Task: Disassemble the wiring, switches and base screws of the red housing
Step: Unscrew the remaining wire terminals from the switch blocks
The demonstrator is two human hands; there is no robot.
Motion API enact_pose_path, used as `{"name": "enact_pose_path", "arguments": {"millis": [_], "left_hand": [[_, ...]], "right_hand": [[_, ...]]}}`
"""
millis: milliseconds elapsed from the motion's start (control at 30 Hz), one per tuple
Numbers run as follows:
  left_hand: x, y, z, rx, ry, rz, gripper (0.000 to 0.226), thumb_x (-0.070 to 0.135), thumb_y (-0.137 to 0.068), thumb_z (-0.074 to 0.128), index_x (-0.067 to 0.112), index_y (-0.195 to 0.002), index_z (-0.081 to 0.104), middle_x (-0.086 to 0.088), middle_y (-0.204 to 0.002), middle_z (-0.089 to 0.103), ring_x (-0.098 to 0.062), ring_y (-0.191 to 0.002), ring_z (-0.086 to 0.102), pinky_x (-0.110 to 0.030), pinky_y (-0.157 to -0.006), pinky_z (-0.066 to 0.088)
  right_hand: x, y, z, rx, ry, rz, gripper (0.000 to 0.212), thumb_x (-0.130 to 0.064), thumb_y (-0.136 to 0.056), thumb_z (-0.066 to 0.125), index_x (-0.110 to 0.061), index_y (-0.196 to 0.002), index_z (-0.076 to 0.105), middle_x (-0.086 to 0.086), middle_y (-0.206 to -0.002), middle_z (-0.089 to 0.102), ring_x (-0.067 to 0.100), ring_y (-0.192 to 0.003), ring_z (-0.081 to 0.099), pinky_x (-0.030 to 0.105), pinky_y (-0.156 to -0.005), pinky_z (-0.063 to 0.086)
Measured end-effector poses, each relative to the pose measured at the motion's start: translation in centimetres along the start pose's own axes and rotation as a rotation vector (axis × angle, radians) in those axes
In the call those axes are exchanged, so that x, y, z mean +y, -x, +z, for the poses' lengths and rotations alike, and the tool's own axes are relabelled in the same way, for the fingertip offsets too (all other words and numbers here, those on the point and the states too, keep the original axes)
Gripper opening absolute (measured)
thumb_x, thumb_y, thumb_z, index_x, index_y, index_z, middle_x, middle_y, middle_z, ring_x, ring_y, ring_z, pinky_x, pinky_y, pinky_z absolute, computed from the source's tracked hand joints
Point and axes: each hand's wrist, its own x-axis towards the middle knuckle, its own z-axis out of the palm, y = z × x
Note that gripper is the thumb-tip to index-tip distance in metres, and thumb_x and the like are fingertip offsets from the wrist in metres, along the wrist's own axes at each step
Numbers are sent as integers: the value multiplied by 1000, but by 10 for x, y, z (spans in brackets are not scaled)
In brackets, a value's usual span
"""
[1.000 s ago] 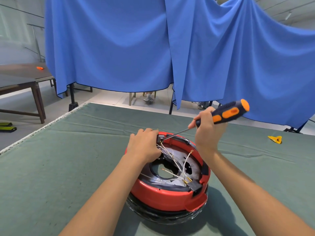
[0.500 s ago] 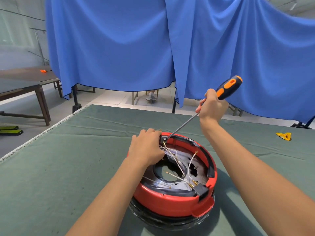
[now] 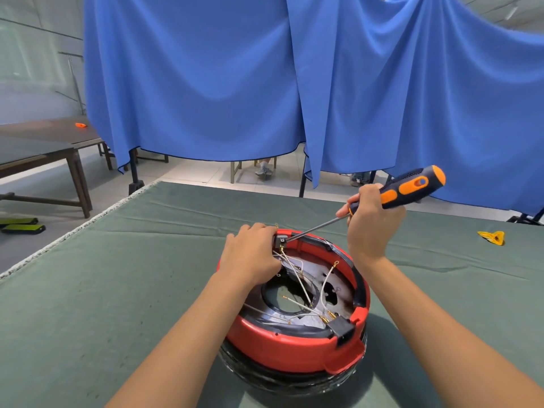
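Red housing [image 3: 294, 346] unmoved; right hand [image 3: 371, 222] lowered screwdriver [image 3: 400, 189] handle since.

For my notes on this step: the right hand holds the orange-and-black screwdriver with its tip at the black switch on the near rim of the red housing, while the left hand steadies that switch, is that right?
Not quite. In the head view the screwdriver tip meets the black switch on the far rim of the red housing, not the near one. The right hand does hold the screwdriver, and the left hand steadies that switch.
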Motion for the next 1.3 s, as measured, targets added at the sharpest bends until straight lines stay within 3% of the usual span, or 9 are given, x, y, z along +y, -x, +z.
{"name": "enact_pose_path", "arguments": {"millis": [133,300,500,600,967,1033,1133,1200,1300], "left_hand": [[0,-1,0,5,1,2,64,25,-76,56,26,-139,41,2,-138,48,-25,-124,42,-43,-98,34],[-1,-1,0,3,1,3,64,24,-76,55,26,-138,42,1,-137,48,-26,-123,42,-43,-97,35],[0,-1,0,17,0,4,59,25,-77,56,26,-135,46,1,-135,50,-26,-122,43,-43,-97,35],[0,-2,0,22,2,0,58,23,-77,56,27,-134,46,2,-133,51,-26,-121,44,-43,-96,35],[-1,-2,1,17,-17,-3,60,20,-78,54,26,-137,41,1,-135,48,-25,-121,42,-42,-96,34],[1,-1,1,28,8,-12,53,18,-78,51,25,-129,42,0,-128,52,-26,-116,45,-41,-91,35],[3,0,-2,64,55,-42,22,17,-77,48,19,-99,45,-3,-109,56,-27,-102,49,-38,-80,34],[4,0,-3,68,27,-37,6,25,-82,48,19,-84,49,-4,-109,56,-26,-101,49,-39,-83,35],[3,-1,-1,45,14,-13,24,36,-86,48,23,-67,55,-2,-120,54,-23,-109,47,-38,-89,33]], "right_hand": [[0,-16,18,33,35,54,19,-13,-69,48,-6,-52,42,-2,-35,37,17,-28,41,15,-37,32],[8,-41,36,31,197,171,21,-24,-66,49,-12,-55,35,8,-43,36,18,-28,43,17,-35,29],[17,-60,50,13,346,304,25,-22,-74,53,-14,-55,39,-6,-37,40,16,-30,45,12,-30,26],[19,-63,50,31,377,360,24,-21,-76,53,-15,-57,41,-2,-42,44,16,-34,47,15,-36,31],[11,-37,10,153,68,341,20,-23,-66,52,-8,-56,45,-5,-37,44,18,-31,46,17,-39,30],[9,-31,1,219,-6,366,22,-24,-65,54,-10,-49,45,-1,-37,45,18,-30,44,15,-38,28],[10,-16,-14,260,-69,397,24,-21,-69,54,-11,-48,45,6,-34,46,18,-29,39,14,-37,25],[12,-6,-22,264,-83,426,25,-17,-75,54,-8,-53,46,9,-36,50,17,-27,34,15,-36,25],[11,2,-30,281,-95,472,26,-16,-80,54,-6,-57,47,10,-39,55,14,-26,32,17,-33,33]]}}
